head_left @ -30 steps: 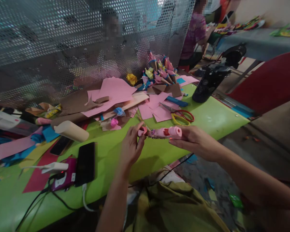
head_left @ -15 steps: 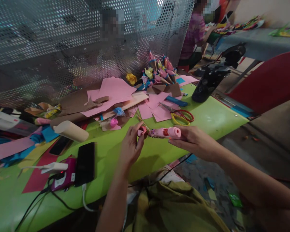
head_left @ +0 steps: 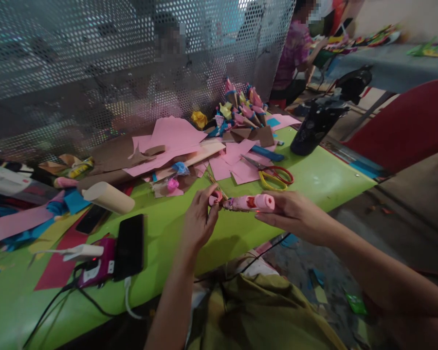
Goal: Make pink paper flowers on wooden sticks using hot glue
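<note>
Above the near edge of the green table, my left hand [head_left: 200,216] pinches a small curled roll of pink paper [head_left: 214,198] between thumb and fingers. My right hand [head_left: 295,214] is wrapped round a pink hot glue gun [head_left: 246,202]. The gun lies level, its rear end towards me on the right and its front end pointing left, close to the pink paper roll. A small red light glows on its side near my fingers. Whether its tip touches the paper cannot be made out. My palm hides the handle.
Scissors [head_left: 276,178] and a blue cutter [head_left: 267,153] lie beyond my hands among pink paper scraps [head_left: 175,138]. Paper flowers [head_left: 243,109] and a black bottle [head_left: 317,126] stand farther back. At left are a cardboard tube [head_left: 109,198], a phone [head_left: 130,247] and a purple power socket [head_left: 99,267] with cables.
Both hands hold the paper roll and the glue gun almost as before. The whole view has shifted very slightly.
</note>
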`<state>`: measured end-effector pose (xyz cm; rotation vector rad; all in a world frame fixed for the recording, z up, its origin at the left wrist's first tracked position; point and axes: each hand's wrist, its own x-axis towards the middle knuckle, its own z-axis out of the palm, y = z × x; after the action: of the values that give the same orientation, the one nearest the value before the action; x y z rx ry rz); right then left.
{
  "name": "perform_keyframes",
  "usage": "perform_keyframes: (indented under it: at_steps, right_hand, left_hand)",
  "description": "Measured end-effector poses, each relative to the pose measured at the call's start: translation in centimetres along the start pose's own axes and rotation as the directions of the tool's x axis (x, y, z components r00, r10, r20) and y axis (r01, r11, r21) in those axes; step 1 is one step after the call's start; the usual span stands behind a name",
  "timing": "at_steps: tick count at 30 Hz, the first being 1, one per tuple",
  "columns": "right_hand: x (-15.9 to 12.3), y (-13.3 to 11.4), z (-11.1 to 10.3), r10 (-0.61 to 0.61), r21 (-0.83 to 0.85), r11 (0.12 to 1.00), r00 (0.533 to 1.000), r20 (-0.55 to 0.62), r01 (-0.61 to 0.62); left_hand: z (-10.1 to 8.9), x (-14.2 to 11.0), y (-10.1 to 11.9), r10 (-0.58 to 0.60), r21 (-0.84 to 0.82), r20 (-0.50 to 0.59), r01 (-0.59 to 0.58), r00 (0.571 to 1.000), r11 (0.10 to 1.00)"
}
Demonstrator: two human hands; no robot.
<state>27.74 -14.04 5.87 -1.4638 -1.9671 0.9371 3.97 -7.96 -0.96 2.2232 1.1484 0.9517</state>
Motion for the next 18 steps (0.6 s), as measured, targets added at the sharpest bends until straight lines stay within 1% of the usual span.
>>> perform_keyframes:
  at_steps: [3,9,15,18]
  right_hand:
    - [0.03,0.09,0.01,-0.009,0.003,1.000,1.000,0.011,0.009]
    - [0.03,0.33,-0.02,-0.011,-0.052,0.999,0.996,-0.084,0.007]
    - [-0.22,0.38,0.17,-0.009,0.009,1.000,1.000,0.012,0.009]
    - [-0.18,0.55,0.11,-0.008,-0.009,1.000,0.999,-0.042,0.008]
  left_hand:
    - [0.01,-0.01,-0.06,0.002,-0.008,-0.007,-0.002,1.000,1.000]
    - [0.06,-0.02,-0.10,-0.028,-0.014,-0.004,0.028,1.000,0.999]
    - [0.06,-0.02,-0.06,-0.017,-0.017,-0.013,0.017,1.000,1.000]
    - [0.06,0.00,-0.05,-0.019,-0.014,-0.007,0.019,1.000,1.000]
